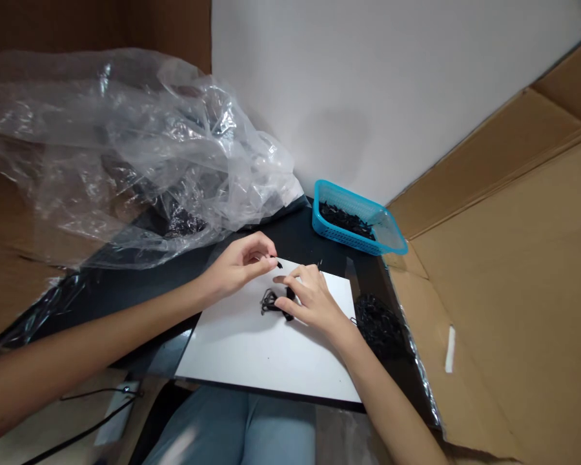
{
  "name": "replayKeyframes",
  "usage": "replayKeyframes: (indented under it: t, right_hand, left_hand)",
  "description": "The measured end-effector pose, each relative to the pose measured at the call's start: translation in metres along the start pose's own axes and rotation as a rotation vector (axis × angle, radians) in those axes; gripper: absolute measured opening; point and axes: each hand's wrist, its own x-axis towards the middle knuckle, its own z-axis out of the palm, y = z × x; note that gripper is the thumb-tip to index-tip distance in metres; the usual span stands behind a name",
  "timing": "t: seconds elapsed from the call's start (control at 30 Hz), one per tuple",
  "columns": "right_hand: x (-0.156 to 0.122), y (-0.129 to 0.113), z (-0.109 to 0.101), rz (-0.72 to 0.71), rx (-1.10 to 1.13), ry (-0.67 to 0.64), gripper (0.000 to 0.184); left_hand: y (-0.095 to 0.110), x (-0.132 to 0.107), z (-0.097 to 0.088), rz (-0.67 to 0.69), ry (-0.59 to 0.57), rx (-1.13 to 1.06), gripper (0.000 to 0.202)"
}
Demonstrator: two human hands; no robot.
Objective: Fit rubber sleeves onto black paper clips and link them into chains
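My left hand (252,258) is raised over the far edge of a white board (252,355). Its thumb and forefinger pinch a small black piece (279,265), too small to name, whose end sticks out to the right. Just beside it, my right hand (310,294) is low over the board, fingers spread and slightly bent. Beneath and left of the right fingers lies a little heap of thin black loops and dark pieces (270,302). The right hand partly hides this heap, and I cannot tell whether its fingertips touch it.
A blue basket (353,242) with many small black pieces stands at the back right. A pile of black pieces (380,326) lies right of the board. Clear plastic sheeting (140,155) bulges at the left. Cardboard (513,271) walls the right side.
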Motion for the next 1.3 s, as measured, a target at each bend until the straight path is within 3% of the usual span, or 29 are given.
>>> replayKeyframes:
  t: [0.07, 0.23, 0.37, 0.53, 0.8, 1.17, 1.3]
  right_hand:
    - [0.000, 0.002, -0.002, 0.025, 0.127, 0.022, 0.031]
    - [0.001, 0.003, 0.003, 0.082, 0.700, 0.084, 0.030]
    - [0.001, -0.002, 0.008, 0.121, 0.916, 0.094, 0.027]
    - [-0.001, -0.003, 0.007, 0.126, 0.926, 0.083, 0.022]
    - [-0.004, -0.001, 0.016, 0.040, 1.136, 0.135, 0.020]
    - [-0.003, -0.007, 0.016, 0.015, 1.357, 0.144, 0.018]
    - [-0.003, -0.009, 0.015, 0.065, 1.281, 0.180, 0.019]
  left_hand:
    - [-0.002, -0.001, 0.002, 0.007, -0.046, 0.022, 0.025]
    - [-0.005, -0.002, 0.006, 0.000, -0.179, -0.002, 0.026]
    - [-0.007, -0.004, 0.010, -0.022, -0.220, -0.055, 0.029]
    - [-0.006, -0.005, 0.014, -0.021, -0.248, -0.148, 0.025]
    - [-0.001, -0.006, 0.014, -0.047, -0.319, -0.222, 0.023]
    - [-0.002, -0.007, 0.014, -0.032, -0.322, -0.258, 0.023]
    - [0.000, -0.008, 0.013, -0.060, -0.295, -0.221, 0.021]
